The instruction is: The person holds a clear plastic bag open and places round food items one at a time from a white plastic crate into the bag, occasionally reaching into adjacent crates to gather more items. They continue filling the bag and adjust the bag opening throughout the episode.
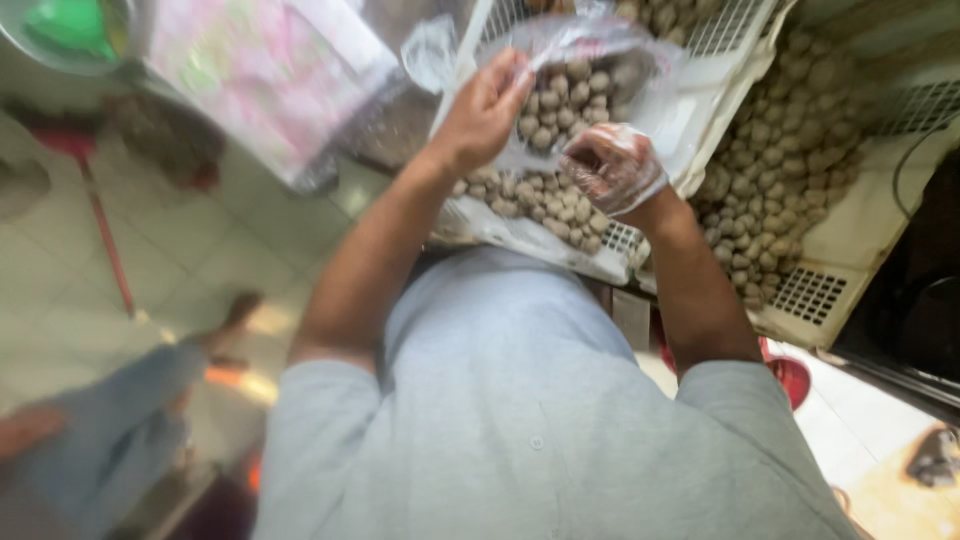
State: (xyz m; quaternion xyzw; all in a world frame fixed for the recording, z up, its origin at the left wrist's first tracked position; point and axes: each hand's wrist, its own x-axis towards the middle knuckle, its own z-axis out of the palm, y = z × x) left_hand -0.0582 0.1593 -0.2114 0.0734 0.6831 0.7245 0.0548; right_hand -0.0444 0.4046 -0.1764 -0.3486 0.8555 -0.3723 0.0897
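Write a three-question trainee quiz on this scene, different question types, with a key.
1. True or false: the right hand wears a clear plastic glove.
2. Multiple choice: what does the left hand grip? A) a broom B) the clear bag of brown balls C) a green funnel
3. Fill in: the loose brown balls below the hands lie in a white slotted ____.

Key: 1 true; 2 B; 3 crate.
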